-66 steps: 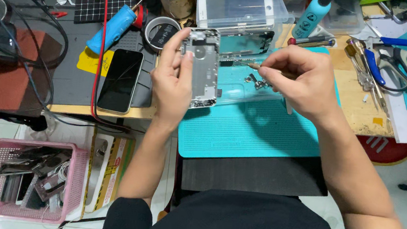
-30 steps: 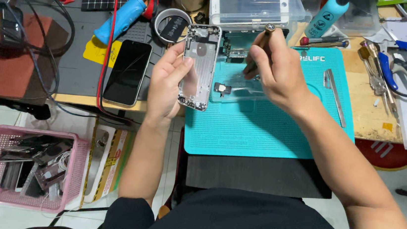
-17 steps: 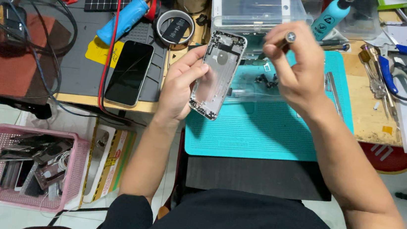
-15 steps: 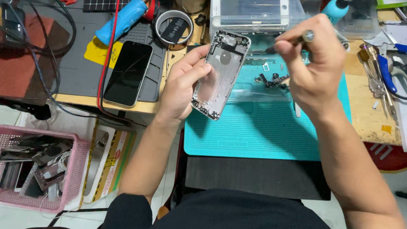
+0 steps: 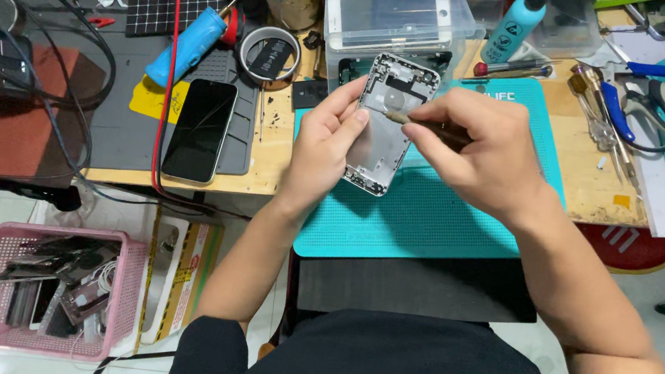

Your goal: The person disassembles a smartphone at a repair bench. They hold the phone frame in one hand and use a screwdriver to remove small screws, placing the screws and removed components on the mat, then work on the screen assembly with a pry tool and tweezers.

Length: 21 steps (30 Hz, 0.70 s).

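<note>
My left hand (image 5: 322, 141) grips a silver phone back housing (image 5: 387, 127) by its left edge, tilted above the teal work mat (image 5: 427, 212). My right hand (image 5: 482, 149) pinches a thin screwdriver (image 5: 420, 122) whose tip points left onto the upper inside of the housing. Both hands hover over the mat near the desk's middle.
A black phone (image 5: 200, 129) lies screen-up on a grey mat to the left, beside a blue tool (image 5: 187, 47) and a tape roll (image 5: 271, 51). A clear box with a white screen panel (image 5: 402, 15) sits behind. Blue-handled pliers and scissors (image 5: 658, 96) lie right. A pink basket (image 5: 55, 286) stands on the floor.
My right hand came down from its raised position and brought the screwdriver tip onto the housing. My left hand tilted the housing slightly more upright.
</note>
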{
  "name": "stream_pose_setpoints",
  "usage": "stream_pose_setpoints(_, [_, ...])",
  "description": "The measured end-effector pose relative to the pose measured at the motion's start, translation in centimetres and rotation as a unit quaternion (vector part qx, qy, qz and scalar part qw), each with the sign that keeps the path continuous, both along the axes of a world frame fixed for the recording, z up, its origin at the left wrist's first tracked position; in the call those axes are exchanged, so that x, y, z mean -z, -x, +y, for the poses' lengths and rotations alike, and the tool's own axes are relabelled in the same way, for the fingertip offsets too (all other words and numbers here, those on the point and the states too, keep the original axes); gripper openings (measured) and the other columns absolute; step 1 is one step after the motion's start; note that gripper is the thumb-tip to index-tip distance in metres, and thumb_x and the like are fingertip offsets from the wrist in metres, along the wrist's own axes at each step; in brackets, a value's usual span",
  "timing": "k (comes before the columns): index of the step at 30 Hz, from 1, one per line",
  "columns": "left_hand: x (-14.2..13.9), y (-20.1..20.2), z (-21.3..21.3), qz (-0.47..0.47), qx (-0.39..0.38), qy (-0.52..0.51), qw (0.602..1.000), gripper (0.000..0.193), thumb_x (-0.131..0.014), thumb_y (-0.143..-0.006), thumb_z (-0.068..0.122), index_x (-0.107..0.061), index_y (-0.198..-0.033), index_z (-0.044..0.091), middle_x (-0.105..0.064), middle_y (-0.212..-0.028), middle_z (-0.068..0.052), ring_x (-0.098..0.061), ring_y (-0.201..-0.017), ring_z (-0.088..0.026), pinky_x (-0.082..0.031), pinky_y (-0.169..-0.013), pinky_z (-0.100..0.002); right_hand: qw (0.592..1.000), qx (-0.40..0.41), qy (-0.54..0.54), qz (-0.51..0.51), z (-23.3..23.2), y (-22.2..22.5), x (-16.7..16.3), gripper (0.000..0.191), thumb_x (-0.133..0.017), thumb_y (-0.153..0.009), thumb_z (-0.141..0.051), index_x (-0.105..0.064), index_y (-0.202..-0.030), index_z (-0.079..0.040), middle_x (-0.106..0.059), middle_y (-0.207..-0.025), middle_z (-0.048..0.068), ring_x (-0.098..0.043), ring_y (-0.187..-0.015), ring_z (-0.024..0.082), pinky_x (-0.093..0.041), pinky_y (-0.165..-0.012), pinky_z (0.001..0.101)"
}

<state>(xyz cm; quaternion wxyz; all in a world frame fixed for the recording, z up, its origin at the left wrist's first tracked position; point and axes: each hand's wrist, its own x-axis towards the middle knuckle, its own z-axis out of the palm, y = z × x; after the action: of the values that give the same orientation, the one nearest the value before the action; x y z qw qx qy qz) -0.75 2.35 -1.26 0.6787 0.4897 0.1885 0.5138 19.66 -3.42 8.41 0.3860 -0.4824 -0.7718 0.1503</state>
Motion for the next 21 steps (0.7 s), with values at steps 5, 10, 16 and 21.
stream_pose_setpoints(5, [0.54,-0.28,-0.23,0.018,-0.022,-0.016,0.999,0.045,-0.047,-0.111,0.001,-0.042,-0.155,-0.006,-0.068,-0.132,-0.012,-0.064,-0.118,-0.012,-0.052,-0.103,-0.026,0.995,-0.012,-0.095,-0.035,-0.16,0.80,0.32,0.015,-0.082,-0.093,-0.005,-0.070,-0.099,0.001,-0.069,-0.089,0.008,-0.069,-0.071,0.016,-0.053,-0.061,0.0274])
stream_pose_setpoints(10, [0.60,-0.53,-0.47,0.023,-0.044,-0.024,0.998,0.045,-0.048,-0.110,0.002,-0.044,-0.154,-0.006,-0.068,-0.132,-0.013,-0.064,-0.117,-0.012,-0.052,-0.103,-0.026,0.991,-0.004,-0.119,-0.055,-0.29,1.04,0.45,0.014,-0.083,-0.092,-0.004,-0.072,-0.099,0.000,-0.066,-0.087,0.009,-0.068,-0.068,0.017,-0.052,-0.059,0.0292])
stream_pose_setpoints(16, [0.55,-0.81,-0.65,0.013,-0.056,-0.031,0.998,0.044,-0.047,-0.110,0.001,-0.044,-0.154,-0.006,-0.068,-0.134,-0.014,-0.064,-0.121,-0.014,-0.052,-0.106,-0.027,0.985,0.000,-0.152,-0.076,-0.17,1.12,0.67,0.014,-0.084,-0.092,-0.005,-0.073,-0.100,-0.001,-0.066,-0.085,0.009,-0.068,-0.069,0.019,-0.052,-0.059,0.0306])
stream_pose_setpoints(21, [0.55,-0.92,-0.74,0.022,-0.067,-0.037,0.997,0.044,-0.047,-0.110,0.000,-0.045,-0.153,-0.007,-0.069,-0.132,-0.014,-0.065,-0.119,-0.014,-0.052,-0.104,-0.027,0.985,0.002,-0.153,-0.076,-0.07,1.17,0.90,0.015,-0.085,-0.091,-0.005,-0.073,-0.100,0.000,-0.065,-0.084,0.009,-0.068,-0.069,0.020,-0.052,-0.059,0.0308])
